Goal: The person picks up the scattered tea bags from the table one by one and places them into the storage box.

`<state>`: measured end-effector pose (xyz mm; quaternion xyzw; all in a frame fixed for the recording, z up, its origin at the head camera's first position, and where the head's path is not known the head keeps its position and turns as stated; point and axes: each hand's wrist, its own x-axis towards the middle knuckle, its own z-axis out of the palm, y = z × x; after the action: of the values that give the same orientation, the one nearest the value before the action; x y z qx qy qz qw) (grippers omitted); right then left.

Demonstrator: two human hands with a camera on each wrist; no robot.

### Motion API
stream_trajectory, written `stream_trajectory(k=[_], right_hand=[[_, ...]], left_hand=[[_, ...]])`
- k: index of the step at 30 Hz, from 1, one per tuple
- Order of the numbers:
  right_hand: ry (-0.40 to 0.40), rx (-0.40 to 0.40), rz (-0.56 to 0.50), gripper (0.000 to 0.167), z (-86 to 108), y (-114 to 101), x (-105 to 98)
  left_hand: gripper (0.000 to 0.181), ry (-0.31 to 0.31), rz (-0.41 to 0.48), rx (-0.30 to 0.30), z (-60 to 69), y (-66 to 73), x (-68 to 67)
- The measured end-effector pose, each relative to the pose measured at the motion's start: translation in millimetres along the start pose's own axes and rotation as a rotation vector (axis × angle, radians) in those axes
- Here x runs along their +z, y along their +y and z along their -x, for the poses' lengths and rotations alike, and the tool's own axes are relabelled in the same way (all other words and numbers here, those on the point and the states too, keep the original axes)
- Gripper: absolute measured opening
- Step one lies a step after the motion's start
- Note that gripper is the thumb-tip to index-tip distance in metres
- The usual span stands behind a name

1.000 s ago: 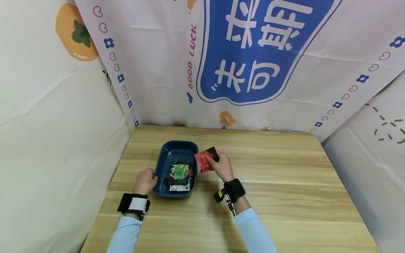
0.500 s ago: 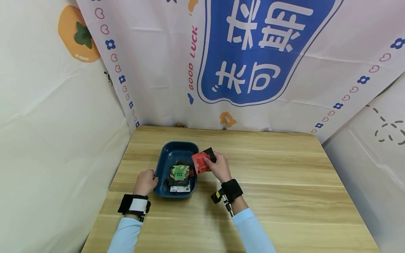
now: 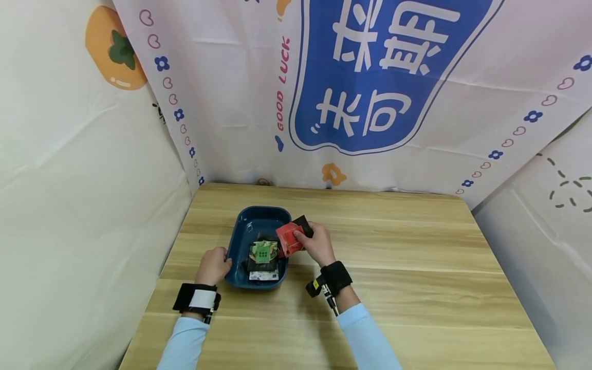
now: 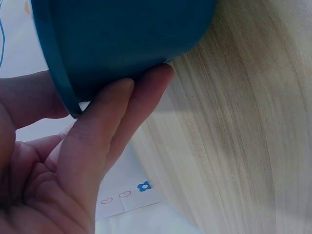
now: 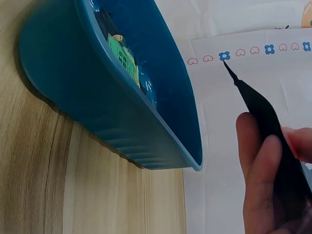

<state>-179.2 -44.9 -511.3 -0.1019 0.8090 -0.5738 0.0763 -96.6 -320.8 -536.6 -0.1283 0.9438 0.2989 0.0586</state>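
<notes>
My left hand (image 3: 214, 265) grips the near-left rim of a dark blue plastic bin (image 3: 235, 241). In the left wrist view, the thumb is on one side of the bin wall (image 4: 126, 39) and fingers (image 4: 97, 117) lie along the outside. Between thumb and fingers my right hand (image 3: 320, 244) pinches a red sachet (image 3: 287, 238) with a black one (image 3: 303, 224) behind it, over the bin's right rim. The right wrist view shows the black side (image 5: 261, 109) edge-on, above and apart from the bin. Inside the bin lie several sachets, a green-and-black one (image 3: 262, 254) on top and a white one (image 3: 264, 276) below.
The bin stands on the left part of a wood-grain table (image 3: 407, 257). Behind the table hangs a printed white cloth (image 3: 240, 103), with pale cloth walls at both sides. Black straps (image 3: 336, 276) with cameras circle both wrists.
My right hand has moved slightly left with the red and black sachets, bringing them further over the bin's right rim. The left hand keeps its hold on the bin.
</notes>
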Motion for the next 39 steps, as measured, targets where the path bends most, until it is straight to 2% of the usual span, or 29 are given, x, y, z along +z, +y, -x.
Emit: stream_trajectory(k=[7, 16, 26, 29, 34, 39], right_hand=[[0.003, -0.030, 0.027, 0.015, -1.4, -2, 3], [-0.005, -0.047, 0.053, 0.018, -2.7, -3, 8], [-0.014, -0.050, 0.038, 0.011, -0.5, -2, 15], [-0.022, -0.063, 0.035, 0.013, -0.4, -3, 17], [-0.052, -0.095, 0.056, 0.013, 1.3, -2, 19], [-0.068, -0.073, 0.082, 0.018, 5.7, 3, 21]], left_hand=[[0.034, -0.006, -0.002, -0.007, 0.1, 0.3, 0.8], [0.036, 0.015, -0.010, 0.008, 0.3, 1.6, 1.5], [0.034, -0.001, -0.013, 0.008, 1.3, 0.2, 1.3], [0.033, 0.001, -0.015, 0.007, 0.3, 0.9, 1.3], [0.035, 0.012, -0.013, 0.025, -1.2, 4.0, 5.6], [0.035, -0.002, -0.012, 0.031, -2.5, 5.2, 10.7]])
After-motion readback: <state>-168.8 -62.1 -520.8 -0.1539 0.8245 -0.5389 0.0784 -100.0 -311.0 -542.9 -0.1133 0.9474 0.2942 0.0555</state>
